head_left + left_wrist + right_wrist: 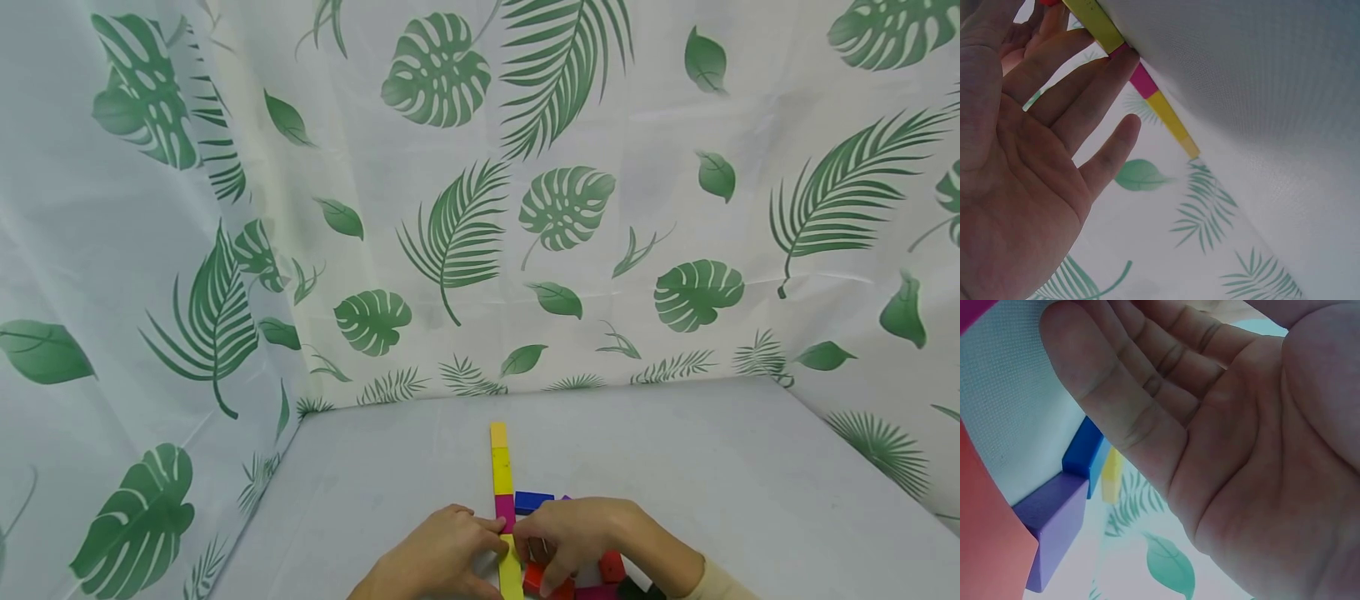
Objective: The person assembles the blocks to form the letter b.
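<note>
A straight row of blocks runs away from me on the table: a yellow-green block (511, 571) nearest, then a magenta block (506, 510), a yellow block (502, 472) and a paler yellow block (498, 435). My left hand (438, 554) lies along the row's left side, its extended fingertips touching the yellow-green and magenta blocks. From the right, my right hand (581, 533) reaches to the same join with its fingertips down. Beneath its thumb lies a red block (534, 579). In the right wrist view, the fingers are mostly straight and their tips are partly hidden.
Loose blocks lie around my right hand: a blue block (534, 502), a purple block (1054, 515), another red block (612, 567), a magenta one (596, 592) and a black one (633, 590). A leaf-printed curtain (465, 350) surrounds the white table (675, 450).
</note>
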`<move>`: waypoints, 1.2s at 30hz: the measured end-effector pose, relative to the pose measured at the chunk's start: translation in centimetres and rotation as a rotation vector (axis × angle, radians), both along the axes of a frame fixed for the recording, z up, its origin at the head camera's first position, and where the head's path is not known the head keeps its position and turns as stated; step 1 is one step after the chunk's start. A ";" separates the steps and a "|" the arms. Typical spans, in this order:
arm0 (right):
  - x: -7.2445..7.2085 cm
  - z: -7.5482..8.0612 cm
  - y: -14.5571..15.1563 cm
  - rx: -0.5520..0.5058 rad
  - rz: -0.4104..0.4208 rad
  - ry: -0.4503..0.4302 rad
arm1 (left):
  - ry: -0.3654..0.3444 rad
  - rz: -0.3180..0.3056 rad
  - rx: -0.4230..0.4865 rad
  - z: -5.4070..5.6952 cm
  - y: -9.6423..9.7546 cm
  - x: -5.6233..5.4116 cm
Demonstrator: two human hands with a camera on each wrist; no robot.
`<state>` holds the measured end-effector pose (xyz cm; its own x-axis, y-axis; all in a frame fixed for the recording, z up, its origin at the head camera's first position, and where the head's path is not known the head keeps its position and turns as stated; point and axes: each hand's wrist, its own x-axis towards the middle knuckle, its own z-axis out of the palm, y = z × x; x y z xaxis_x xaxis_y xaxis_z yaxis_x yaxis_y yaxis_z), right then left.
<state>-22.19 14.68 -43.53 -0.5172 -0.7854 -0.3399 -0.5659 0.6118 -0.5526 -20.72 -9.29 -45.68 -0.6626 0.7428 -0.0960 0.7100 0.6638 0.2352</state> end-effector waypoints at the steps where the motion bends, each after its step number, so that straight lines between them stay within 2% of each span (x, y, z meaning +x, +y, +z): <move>1: 0.0 0.0 0.0 -0.002 0.002 0.000 | 0.001 -0.002 -0.001 0.0 0.0 0.0; 10: 0.1 -0.2 -0.2 0.010 0.000 0.006 | -0.006 0.004 -0.002 -0.1 0.1 0.0; 17: 0.3 -0.1 -0.4 0.020 0.004 0.030 | 0.038 -0.033 -0.008 0.0 0.0 0.0; 24: 0.5 0.0 -0.6 0.045 -0.011 0.037 | 0.020 -0.022 -0.002 0.0 0.0 -0.1; 36: 0.6 -0.3 -0.6 0.055 -0.027 0.035 | 0.073 -0.076 0.016 0.2 0.0 -0.1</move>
<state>-21.61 14.10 -43.82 -0.5504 -0.7516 -0.3634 -0.5667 0.6560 -0.4985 -20.81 -9.31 -45.51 -0.6093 0.7920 -0.0374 0.7736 0.6042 0.1908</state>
